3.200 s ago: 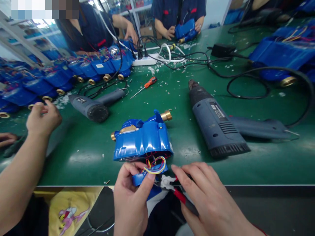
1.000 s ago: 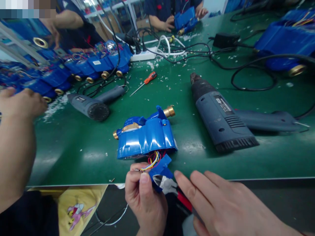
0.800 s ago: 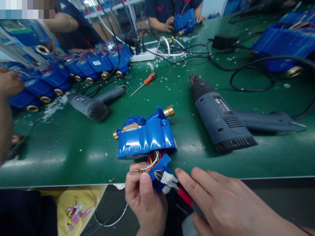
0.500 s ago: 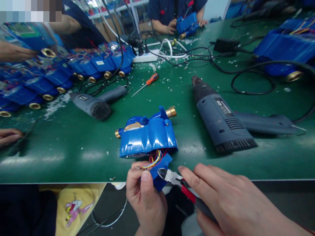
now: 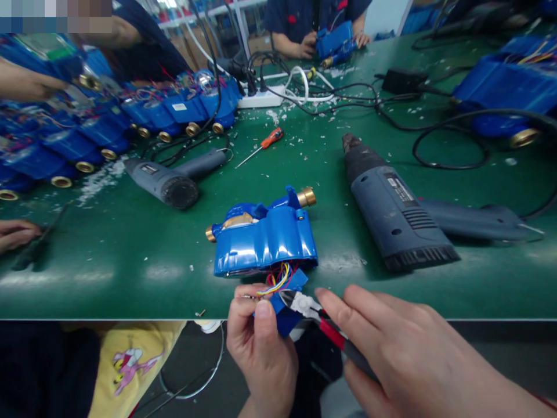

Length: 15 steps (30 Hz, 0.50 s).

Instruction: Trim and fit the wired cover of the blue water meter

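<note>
A blue water meter (image 5: 265, 244) with brass threaded ends lies on its side on the green table, its open end facing me. Yellow, white and red wires (image 5: 282, 277) come out of it, beside a blue flap (image 5: 298, 280). My left hand (image 5: 263, 342) is closed, thumb against fingers, pinching the wire ends at the table's edge. In my right hand (image 5: 387, 337) are diagonal cutters (image 5: 307, 305) with red and black handles. Their jaws touch or nearly touch the blue flap just right of my left thumb; whether they close on anything I cannot tell.
A large heat gun (image 5: 395, 209) lies at right, a smaller one (image 5: 167, 180) at left. An orange screwdriver (image 5: 272, 137) lies behind the meter. Cables run from a white power strip (image 5: 261, 98). Several blue meters (image 5: 69, 148) stand at left, where co-workers' hands show; another person sits opposite.
The camera view has shifted slightly. The cutter jaws have moved a little closer to my left thumb, and the handles look slightly closer together. Both hands keep their holds.
</note>
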Motion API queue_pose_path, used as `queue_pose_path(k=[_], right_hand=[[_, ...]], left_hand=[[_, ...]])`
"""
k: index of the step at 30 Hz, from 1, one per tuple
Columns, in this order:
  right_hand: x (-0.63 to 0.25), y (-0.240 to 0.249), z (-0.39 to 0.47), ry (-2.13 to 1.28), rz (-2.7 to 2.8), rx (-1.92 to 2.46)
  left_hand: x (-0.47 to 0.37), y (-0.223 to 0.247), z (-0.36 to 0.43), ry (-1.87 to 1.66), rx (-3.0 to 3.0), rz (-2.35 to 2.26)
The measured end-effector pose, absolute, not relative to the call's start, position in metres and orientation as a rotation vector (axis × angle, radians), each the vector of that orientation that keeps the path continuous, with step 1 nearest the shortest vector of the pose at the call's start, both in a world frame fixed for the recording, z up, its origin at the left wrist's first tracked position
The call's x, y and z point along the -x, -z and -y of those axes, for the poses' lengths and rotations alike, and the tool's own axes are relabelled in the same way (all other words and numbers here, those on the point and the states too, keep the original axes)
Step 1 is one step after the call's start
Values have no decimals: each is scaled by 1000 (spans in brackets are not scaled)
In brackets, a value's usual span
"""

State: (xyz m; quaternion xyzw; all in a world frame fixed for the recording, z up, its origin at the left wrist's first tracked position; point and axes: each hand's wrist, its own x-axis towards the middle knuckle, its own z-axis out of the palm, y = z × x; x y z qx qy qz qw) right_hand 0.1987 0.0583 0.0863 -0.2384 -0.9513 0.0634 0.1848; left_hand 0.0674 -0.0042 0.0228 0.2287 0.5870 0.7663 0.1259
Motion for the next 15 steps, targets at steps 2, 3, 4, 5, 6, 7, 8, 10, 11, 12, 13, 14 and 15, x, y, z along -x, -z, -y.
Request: queue_pose_path(k=[2, 3, 4, 5, 6, 7, 8, 10, 11, 12, 13, 14, 15], right_hand=[[-197, -86, -58, -181, 2678, 660], [-197, -86, -59, -194, 2692, 658], [-197, -87, -59, -211, 2709, 671], [-198, -89, -60, -228, 2721, 686], [-198, -90, -60, -243, 2726, 686], [-198, -92, -60, -259, 2732, 673], [-198, -94, -61, -268, 2732, 661], [-198, -96, -61, -290, 2728, 659], [-197, -96, -61, -295, 2721, 675], [-197, -96, -61, -296, 2722, 697], [-196, -96, -62, -287, 2714, 704], [-195, -96, -61, -277, 2709, 693], [-195, -96, -61, -270, 2711, 683]], left_hand=[[-66, -21, 4, -2238, -701, -1722], [-66, -20, 5, -2240, -718, -1731], [-65, -19, 5, -2245, -733, -1741], [-65, -19, 5, -2255, -743, -1746], [-64, -18, 5, -2259, -743, -1746], [-64, -18, 5, -2256, -741, -1747], [-64, -17, 5, -2251, -741, -1746], [-64, -17, 5, -2244, -739, -1743], [-64, -17, 6, -2244, -739, -1742], [-65, -17, 6, -2245, -741, -1742], [-65, -17, 6, -2246, -745, -1742], [-65, -17, 6, -2245, -747, -1741], [-65, -17, 6, -2243, -748, -1739]])
